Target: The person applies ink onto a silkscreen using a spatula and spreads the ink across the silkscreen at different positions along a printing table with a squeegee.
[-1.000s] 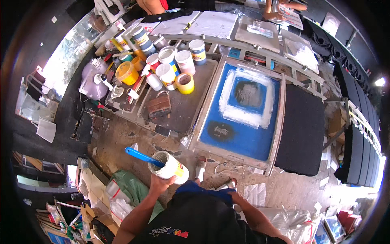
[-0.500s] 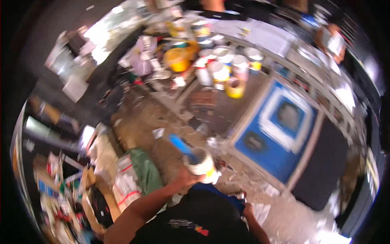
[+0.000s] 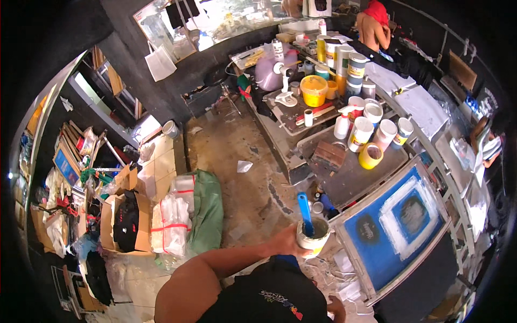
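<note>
- Left hand (image 3: 285, 242) curls closed around the side of a white tub (image 3: 308, 245), gripping it.
- That tub is near, right of centre, before the torso; a blue-handled tool (image 3: 305, 212) leans in it.
- Right hand (image 3: 336, 308) hangs low at the near edge; I cannot tell its grip.
- Just right lies a framed blue screen (image 3: 377, 264).
- Farther off, a yellow tub (image 3: 370, 156) stands on a table (image 3: 350, 182).
- Left, a green sack (image 3: 207, 215).

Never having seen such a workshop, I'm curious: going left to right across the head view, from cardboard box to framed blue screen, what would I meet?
Cardboard box, red-strapped bundle, green sack, left hand, white tub, framed blue screen.
</note>
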Tool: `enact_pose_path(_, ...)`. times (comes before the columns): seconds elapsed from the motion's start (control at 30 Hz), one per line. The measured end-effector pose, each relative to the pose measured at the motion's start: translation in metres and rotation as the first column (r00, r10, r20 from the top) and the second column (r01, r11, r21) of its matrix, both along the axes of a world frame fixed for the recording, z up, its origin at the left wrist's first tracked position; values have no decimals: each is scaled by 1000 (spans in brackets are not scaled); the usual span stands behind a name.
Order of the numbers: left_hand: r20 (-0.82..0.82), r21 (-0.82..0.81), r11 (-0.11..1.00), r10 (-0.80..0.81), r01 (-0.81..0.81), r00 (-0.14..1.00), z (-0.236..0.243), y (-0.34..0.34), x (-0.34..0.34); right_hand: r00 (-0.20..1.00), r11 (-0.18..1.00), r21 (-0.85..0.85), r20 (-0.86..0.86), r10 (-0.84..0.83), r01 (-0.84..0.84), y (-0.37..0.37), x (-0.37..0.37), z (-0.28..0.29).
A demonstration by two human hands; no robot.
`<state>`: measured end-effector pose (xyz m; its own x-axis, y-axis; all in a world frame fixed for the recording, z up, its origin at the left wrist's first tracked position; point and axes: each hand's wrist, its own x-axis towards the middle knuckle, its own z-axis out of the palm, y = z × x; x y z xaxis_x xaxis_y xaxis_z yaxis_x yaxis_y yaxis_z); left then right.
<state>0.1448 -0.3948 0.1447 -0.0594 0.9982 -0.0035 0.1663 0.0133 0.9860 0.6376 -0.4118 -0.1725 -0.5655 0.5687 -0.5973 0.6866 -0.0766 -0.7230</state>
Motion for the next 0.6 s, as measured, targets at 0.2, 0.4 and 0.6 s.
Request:
enact_pose_path(0.2, -176, 115, 968, -200, 222, 964, -41, 41, 39, 973, 877, 444, -209, -98, 184, 68, -109, 215)
enact_pose_path(0.4, 83, -23, 920, -388, 391, 918, -4, 63, 122, 862, 835, 275, -332, -382, 476, 75, -151, 330)
enact_pose_path(0.6, 314, -140, 654, -683, 744, 659, -17, 67, 166, 766, 736, 270, -407, -498, 621, 30, -101, 301)
